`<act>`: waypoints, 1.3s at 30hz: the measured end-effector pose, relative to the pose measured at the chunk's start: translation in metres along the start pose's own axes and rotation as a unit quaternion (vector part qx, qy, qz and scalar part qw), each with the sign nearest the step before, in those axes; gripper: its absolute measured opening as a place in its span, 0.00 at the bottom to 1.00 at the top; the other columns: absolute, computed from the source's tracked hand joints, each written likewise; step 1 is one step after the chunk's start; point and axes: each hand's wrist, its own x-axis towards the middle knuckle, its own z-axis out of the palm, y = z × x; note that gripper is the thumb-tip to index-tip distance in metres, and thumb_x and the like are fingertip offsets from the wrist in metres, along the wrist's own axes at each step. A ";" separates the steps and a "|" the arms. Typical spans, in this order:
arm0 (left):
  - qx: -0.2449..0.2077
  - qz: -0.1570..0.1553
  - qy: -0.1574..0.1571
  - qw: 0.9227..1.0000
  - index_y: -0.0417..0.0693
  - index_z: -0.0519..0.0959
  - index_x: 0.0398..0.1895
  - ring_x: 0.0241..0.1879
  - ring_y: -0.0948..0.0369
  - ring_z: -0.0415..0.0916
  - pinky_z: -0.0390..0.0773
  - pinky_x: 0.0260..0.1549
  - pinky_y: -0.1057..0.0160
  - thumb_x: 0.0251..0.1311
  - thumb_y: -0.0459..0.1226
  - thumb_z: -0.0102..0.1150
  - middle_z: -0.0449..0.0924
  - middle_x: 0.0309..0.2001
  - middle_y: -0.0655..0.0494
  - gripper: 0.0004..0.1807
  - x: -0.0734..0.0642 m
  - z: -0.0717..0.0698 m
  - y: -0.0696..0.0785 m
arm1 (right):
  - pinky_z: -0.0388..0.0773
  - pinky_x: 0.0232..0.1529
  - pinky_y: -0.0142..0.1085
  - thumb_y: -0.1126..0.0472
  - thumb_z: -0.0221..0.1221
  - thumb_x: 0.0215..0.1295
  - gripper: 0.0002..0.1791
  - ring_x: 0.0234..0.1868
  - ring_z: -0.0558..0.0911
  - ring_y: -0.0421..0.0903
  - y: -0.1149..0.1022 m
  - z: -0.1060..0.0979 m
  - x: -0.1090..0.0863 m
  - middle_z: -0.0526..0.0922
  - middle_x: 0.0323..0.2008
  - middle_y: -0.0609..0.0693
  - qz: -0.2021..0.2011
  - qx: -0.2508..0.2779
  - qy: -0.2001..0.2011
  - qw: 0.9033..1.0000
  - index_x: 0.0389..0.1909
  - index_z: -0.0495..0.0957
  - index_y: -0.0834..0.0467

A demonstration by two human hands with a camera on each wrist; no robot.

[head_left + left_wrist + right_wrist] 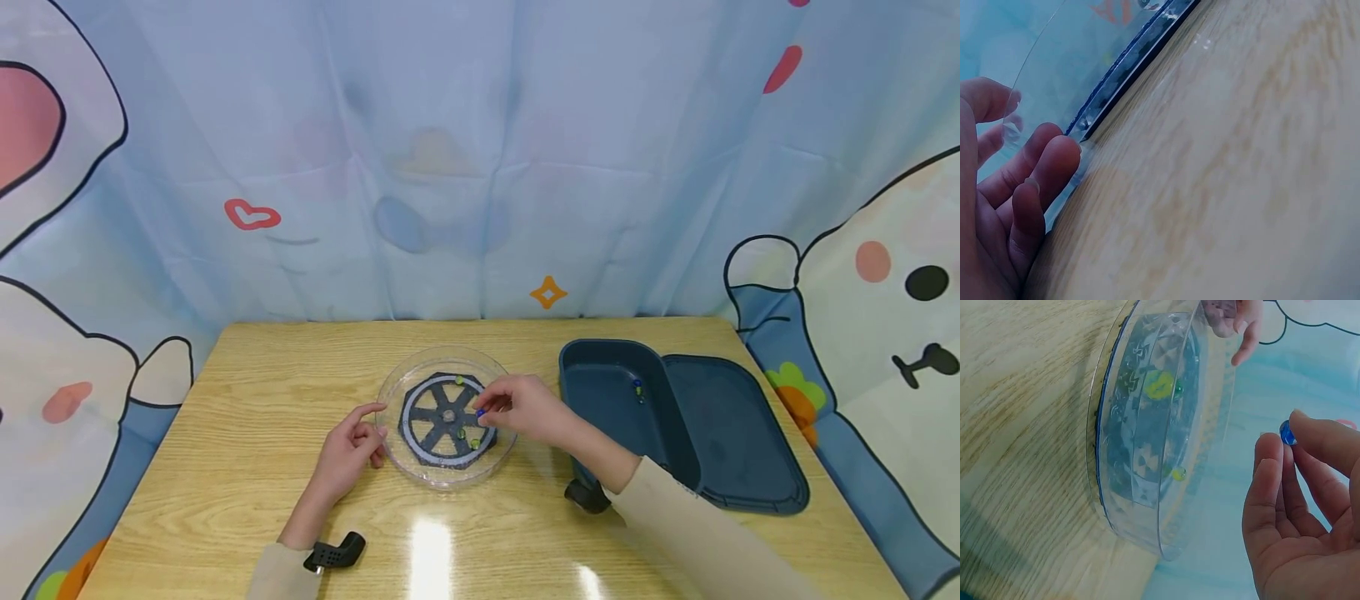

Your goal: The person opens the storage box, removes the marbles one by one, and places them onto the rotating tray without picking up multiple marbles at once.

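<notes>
On the wooden table a clear round dish has a dark wheel-shaped pattern with a pale ring and spokes. Several green and yellow-green marbles lie inside it, one yellow-green marble showing large in the right wrist view. My right hand is above the dish's right side and pinches a small blue marble between thumb and fingertips. At the dish's left edge, my left hand touches the rim with loosely bent fingers. Its lower fingers rest beside the outer wall.
A dark blue rectangular tray stands to the right, with a few small blue and green marbles inside. Beside it lies a matching flat lid. A patterned blue curtain hangs behind the table.
</notes>
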 end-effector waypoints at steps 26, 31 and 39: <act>0.000 0.006 0.001 1.000 0.36 0.72 0.64 0.22 0.43 0.78 0.81 0.24 0.57 0.70 0.28 0.56 0.78 0.25 0.41 0.21 0.000 0.001 -0.001 | 0.74 0.58 0.54 0.56 0.58 0.74 0.25 0.61 0.75 0.61 0.064 -0.102 -0.056 0.76 0.61 0.63 0.167 0.020 0.129 0.977 0.67 0.71 0.64; 0.004 0.007 0.000 1.000 0.37 0.72 0.65 0.22 0.44 0.79 0.81 0.24 0.58 0.69 0.29 0.56 0.78 0.26 0.40 0.21 0.000 0.000 0.000 | 0.64 0.64 0.61 0.55 0.54 0.75 0.36 0.70 0.60 0.68 0.081 -0.109 -0.066 0.58 0.71 0.70 0.236 0.031 0.097 0.966 0.75 0.53 0.67; 0.005 0.009 -0.003 1.000 0.36 0.72 0.65 0.22 0.43 0.79 0.80 0.24 0.57 0.70 0.29 0.56 0.79 0.26 0.40 0.21 -0.001 0.000 0.000 | 0.44 0.68 0.67 0.53 0.50 0.76 0.47 0.74 0.38 0.72 0.097 -0.105 -0.069 0.30 0.76 0.70 0.306 0.129 0.024 0.943 0.77 0.30 0.68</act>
